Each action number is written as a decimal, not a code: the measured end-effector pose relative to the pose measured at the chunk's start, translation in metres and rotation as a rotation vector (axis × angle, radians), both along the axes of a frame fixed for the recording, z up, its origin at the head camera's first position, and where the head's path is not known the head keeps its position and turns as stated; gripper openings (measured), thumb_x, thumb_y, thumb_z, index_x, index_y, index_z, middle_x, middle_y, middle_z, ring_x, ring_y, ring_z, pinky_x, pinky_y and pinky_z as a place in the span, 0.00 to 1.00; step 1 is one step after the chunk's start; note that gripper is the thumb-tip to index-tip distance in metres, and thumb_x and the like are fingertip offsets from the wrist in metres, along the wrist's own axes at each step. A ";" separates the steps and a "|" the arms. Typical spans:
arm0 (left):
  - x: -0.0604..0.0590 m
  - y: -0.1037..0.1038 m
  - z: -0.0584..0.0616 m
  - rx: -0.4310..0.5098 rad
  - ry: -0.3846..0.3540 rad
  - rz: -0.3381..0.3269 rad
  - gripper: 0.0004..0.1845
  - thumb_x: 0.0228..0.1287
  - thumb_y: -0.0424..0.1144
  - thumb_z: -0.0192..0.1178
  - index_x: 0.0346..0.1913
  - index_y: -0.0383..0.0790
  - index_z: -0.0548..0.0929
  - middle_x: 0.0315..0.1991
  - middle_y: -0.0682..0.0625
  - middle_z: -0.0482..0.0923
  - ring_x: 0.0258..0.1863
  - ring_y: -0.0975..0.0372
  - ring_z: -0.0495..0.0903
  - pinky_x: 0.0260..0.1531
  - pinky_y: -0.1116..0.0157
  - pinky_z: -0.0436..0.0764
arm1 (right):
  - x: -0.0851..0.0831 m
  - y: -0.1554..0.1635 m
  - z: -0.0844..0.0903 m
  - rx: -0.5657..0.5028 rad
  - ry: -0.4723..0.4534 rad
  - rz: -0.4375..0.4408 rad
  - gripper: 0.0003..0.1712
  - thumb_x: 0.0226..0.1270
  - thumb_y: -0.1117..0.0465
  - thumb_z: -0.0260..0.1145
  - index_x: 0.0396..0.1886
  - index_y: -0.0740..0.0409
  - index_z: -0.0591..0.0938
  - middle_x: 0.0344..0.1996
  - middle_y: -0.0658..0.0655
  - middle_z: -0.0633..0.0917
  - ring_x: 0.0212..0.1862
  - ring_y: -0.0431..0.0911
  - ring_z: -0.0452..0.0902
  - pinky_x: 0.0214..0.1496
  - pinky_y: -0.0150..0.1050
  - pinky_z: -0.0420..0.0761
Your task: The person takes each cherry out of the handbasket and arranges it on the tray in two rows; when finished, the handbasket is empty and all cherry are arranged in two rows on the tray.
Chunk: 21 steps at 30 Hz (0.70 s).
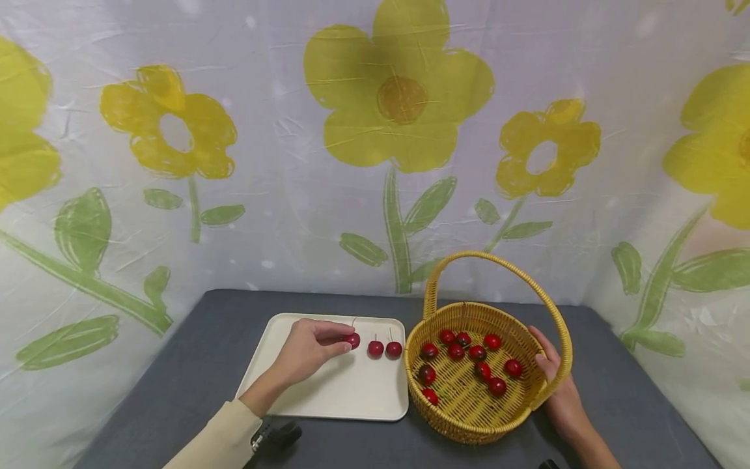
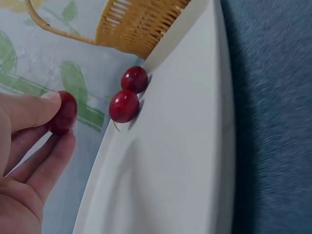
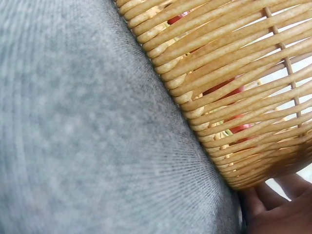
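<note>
Above the far part of the white tray (image 1: pixel 328 397), my left hand (image 1: pixel 307 348) pinches a red cherry (image 2: pixel 67 113) between thumb and fingers. Two more cherries (image 1: pixel 375 349) with thin stems sit side by side on the tray, to the right of that hand. My right hand (image 1: pixel 562 397) grips the right side of a yellow wicker basket (image 1: pixel 463 426), its thumb by the rim near the handle's foot. Several dark red cherries (image 1: pixel 497 387) lie spread on the basket's floor. In the right wrist view, fingers (image 3: pixel 273 197) touch the woven wall low down, partly hidden behind it.
The basket's tall arched handle (image 1: pixel 498 259) rises over it, beside the tray's right edge. A grey cloth (image 1: pixel 193 365) covers the table. Behind stands a curtain (image 1: pixel 269 215) printed with yellow flowers.
</note>
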<state>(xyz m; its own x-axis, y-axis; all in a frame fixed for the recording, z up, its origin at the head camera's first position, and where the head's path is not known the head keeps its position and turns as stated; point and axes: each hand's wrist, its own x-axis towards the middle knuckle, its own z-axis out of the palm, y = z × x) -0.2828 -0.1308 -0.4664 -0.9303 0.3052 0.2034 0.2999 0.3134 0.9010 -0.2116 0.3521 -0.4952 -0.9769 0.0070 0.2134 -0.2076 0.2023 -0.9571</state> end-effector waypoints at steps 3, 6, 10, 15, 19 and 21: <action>-0.008 0.003 -0.006 -0.021 0.015 -0.027 0.12 0.65 0.34 0.79 0.51 0.42 0.96 0.45 0.47 0.95 0.45 0.61 0.94 0.45 0.72 0.89 | 0.000 0.000 -0.001 -0.004 0.000 -0.003 0.32 0.95 0.51 0.40 0.92 0.49 0.54 0.83 0.56 0.62 0.70 0.22 0.71 0.63 0.20 0.77; -0.014 0.006 -0.010 -0.036 0.028 -0.053 0.11 0.65 0.33 0.79 0.50 0.41 0.96 0.43 0.48 0.95 0.43 0.63 0.94 0.44 0.72 0.89 | -0.001 -0.001 -0.001 -0.005 -0.009 -0.005 0.33 0.95 0.51 0.40 0.92 0.48 0.53 0.84 0.58 0.61 0.70 0.22 0.71 0.63 0.20 0.78; -0.021 0.011 -0.016 -0.063 0.040 -0.063 0.11 0.64 0.30 0.78 0.48 0.40 0.96 0.42 0.48 0.95 0.43 0.63 0.94 0.45 0.72 0.89 | -0.001 -0.001 0.001 0.006 -0.021 -0.008 0.33 0.95 0.50 0.40 0.92 0.48 0.52 0.85 0.63 0.59 0.69 0.22 0.70 0.62 0.21 0.78; -0.027 0.016 -0.020 -0.126 0.069 -0.057 0.10 0.62 0.27 0.78 0.46 0.39 0.96 0.41 0.48 0.95 0.44 0.61 0.94 0.48 0.72 0.88 | -0.001 0.000 0.001 0.012 -0.025 -0.006 0.33 0.95 0.50 0.39 0.92 0.48 0.52 0.85 0.65 0.57 0.69 0.21 0.70 0.61 0.21 0.78; -0.030 0.018 -0.022 -0.198 0.132 -0.059 0.10 0.61 0.26 0.78 0.43 0.39 0.96 0.40 0.49 0.95 0.44 0.60 0.94 0.49 0.70 0.89 | -0.001 -0.001 0.001 0.020 -0.027 -0.010 0.33 0.95 0.49 0.39 0.92 0.47 0.52 0.86 0.66 0.57 0.69 0.21 0.70 0.61 0.20 0.78; -0.031 0.019 -0.022 -0.222 0.160 -0.065 0.10 0.60 0.25 0.78 0.43 0.38 0.96 0.40 0.49 0.95 0.44 0.60 0.94 0.49 0.68 0.90 | -0.002 -0.001 0.001 0.024 -0.029 -0.014 0.33 0.95 0.49 0.39 0.92 0.46 0.52 0.86 0.66 0.57 0.69 0.21 0.70 0.61 0.20 0.78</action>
<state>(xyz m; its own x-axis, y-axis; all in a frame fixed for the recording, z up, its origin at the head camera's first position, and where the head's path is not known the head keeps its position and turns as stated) -0.3133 -0.1116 -0.4881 -0.8686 0.4168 0.2679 0.4590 0.4733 0.7519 -0.2132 0.3513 -0.4937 -0.9825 0.0155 0.1854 -0.1771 0.2278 -0.9575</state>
